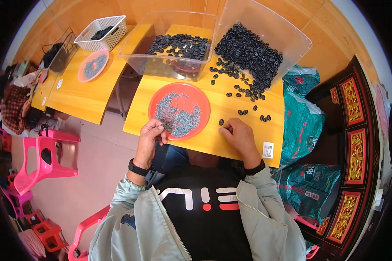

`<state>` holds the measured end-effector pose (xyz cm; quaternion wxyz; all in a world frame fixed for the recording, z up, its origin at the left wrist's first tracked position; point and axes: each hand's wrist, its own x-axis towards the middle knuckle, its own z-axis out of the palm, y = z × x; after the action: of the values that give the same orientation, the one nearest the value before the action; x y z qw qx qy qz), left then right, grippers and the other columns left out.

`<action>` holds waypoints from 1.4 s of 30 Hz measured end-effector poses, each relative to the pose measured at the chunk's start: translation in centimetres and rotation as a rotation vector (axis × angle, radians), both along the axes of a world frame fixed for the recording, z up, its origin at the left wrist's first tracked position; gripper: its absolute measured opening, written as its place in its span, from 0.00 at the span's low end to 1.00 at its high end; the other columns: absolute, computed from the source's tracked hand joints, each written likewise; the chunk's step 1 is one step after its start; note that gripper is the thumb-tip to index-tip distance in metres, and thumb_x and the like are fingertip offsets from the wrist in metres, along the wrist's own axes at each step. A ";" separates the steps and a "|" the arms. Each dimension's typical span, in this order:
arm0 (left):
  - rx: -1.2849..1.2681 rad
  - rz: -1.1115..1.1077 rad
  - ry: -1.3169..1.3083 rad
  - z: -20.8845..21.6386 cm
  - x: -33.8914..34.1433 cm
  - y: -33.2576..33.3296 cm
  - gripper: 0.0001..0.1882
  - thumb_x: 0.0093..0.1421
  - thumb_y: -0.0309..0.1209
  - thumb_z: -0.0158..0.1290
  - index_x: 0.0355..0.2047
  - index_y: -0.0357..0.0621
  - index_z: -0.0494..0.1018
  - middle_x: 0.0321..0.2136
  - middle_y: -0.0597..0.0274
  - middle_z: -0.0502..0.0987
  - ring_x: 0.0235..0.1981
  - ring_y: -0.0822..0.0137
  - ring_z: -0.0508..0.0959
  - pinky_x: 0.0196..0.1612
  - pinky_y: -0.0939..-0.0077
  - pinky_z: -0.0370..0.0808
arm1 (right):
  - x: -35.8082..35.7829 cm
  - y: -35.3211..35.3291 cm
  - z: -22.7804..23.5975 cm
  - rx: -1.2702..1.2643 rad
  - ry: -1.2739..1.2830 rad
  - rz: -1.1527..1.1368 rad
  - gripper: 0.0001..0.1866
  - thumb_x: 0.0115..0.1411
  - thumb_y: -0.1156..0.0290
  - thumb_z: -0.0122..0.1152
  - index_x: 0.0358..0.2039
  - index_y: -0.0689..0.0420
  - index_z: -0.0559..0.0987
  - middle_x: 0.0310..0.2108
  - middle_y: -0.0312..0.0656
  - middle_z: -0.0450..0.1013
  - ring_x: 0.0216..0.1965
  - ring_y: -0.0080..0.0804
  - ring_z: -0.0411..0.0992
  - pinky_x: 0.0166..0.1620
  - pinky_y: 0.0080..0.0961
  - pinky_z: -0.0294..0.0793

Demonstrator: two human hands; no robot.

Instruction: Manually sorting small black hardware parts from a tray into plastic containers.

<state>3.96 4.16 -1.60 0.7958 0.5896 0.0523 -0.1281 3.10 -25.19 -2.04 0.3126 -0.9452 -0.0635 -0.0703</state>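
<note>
Left hand: the left hand (pixel 152 132) rested at the near-left rim of the red plate (pixel 159 98), fingers curled in, seemingly pinching one or more of the small grey pieces (pixel 177 115); the grip itself was too small to make out for certain.
Right hand: the right hand (pixel 239 135) lay on the yellow table (pixel 231 115) just right of the plate, knuckles up and fingers bent down onto the wood; whether it held anything could not be told.
Nearest black piece: one black oval ring (pixel 221 122) lay on the table just beyond the right fingertips, between that hand and the plate.
Grey pieces: heaped in a loose curl across the middle of the plate.
Loose rings: scattered black rings (pixel 244 93) trailed over the far-right part of the table.
Tilted bin: a clear plastic bin (pixel 292 35) leaned on its side at the far right, black rings spilling from its mouth.
Upright bin: a second clear bin (pixel 139 56) stood beyond the plate, with black rings in its bottom.
Second table: another yellow table (pixel 82 98) at the left carried a pink plate (pixel 83 78) of grey pieces and a white basket (pixel 102 30).
Floor left: a pink stool (pixel 41 158) stood well apart from the worker.
</note>
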 end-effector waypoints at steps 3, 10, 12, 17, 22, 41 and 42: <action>-0.007 -0.005 -0.004 -0.1 0.0 0.0 0.04 0.59 0.28 0.43 0.27 0.44 0.65 0.15 0.65 0.70 0.15 0.75 0.69 0.19 0.86 0.63 | 0.0 0.0 -0.1 -0.008 0.016 -0.002 0.11 0.46 0.68 0.64 0.24 0.59 0.72 0.22 0.42 0.70 0.22 0.36 0.70 0.27 0.29 0.69; -0.007 -0.009 -0.006 0.0 -0.1 0.0 0.04 0.59 0.28 0.43 0.27 0.45 0.66 0.16 0.66 0.70 0.15 0.75 0.69 0.19 0.86 0.63 | -0.1 0.1 0.0 0.005 0.008 -0.004 0.10 0.46 0.69 0.64 0.24 0.59 0.73 0.22 0.42 0.70 0.23 0.36 0.70 0.28 0.29 0.69; -0.005 -0.004 -0.004 0.0 -0.2 0.0 0.04 0.59 0.28 0.43 0.27 0.45 0.66 0.16 0.66 0.70 0.15 0.75 0.69 0.19 0.86 0.63 | -0.2 0.0 0.3 0.009 0.000 -0.003 0.11 0.46 0.68 0.64 0.25 0.59 0.72 0.22 0.42 0.70 0.23 0.36 0.70 0.28 0.29 0.69; -0.005 -0.003 -0.005 -0.2 -0.2 0.1 0.05 0.59 0.29 0.43 0.26 0.45 0.65 0.16 0.65 0.71 0.15 0.74 0.70 0.20 0.85 0.65 | -0.2 -1.3 2.9 -0.187 -0.010 0.129 0.13 0.48 0.65 0.62 0.33 0.58 0.76 0.27 0.45 0.72 0.29 0.41 0.72 0.33 0.33 0.71; -0.036 0.006 0.000 0.1 -0.3 0.2 0.05 0.59 0.27 0.43 0.26 0.45 0.66 0.16 0.66 0.70 0.15 0.76 0.69 0.20 0.87 0.64 | 5.5 -2.4 6.4 -0.293 -0.070 0.177 0.11 0.51 0.67 0.56 0.34 0.58 0.77 0.31 0.47 0.74 0.33 0.44 0.73 0.35 0.36 0.71; -0.026 0.221 0.054 -0.4 -1.3 4.4 0.04 0.57 0.30 0.44 0.26 0.46 0.66 0.16 0.66 0.71 0.15 0.75 0.70 0.20 0.85 0.65 | 24.8 1.9 -0.2 -0.512 0.107 0.025 0.13 0.47 0.67 0.59 0.32 0.60 0.79 0.35 0.53 0.74 0.39 0.48 0.73 0.42 0.38 0.73; -0.032 0.204 0.052 -0.4 -1.3 4.4 0.04 0.57 0.30 0.44 0.26 0.46 0.66 0.16 0.66 0.71 0.15 0.75 0.70 0.19 0.85 0.65 | 24.6 2.2 -0.2 -0.513 0.099 0.050 0.12 0.47 0.68 0.57 0.31 0.60 0.79 0.35 0.53 0.74 0.39 0.49 0.73 0.42 0.38 0.73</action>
<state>2.65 8.57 -2.05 0.8125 0.5647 0.1307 -0.0626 27.72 -22.94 -2.23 0.0670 -0.9939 -0.0871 0.0020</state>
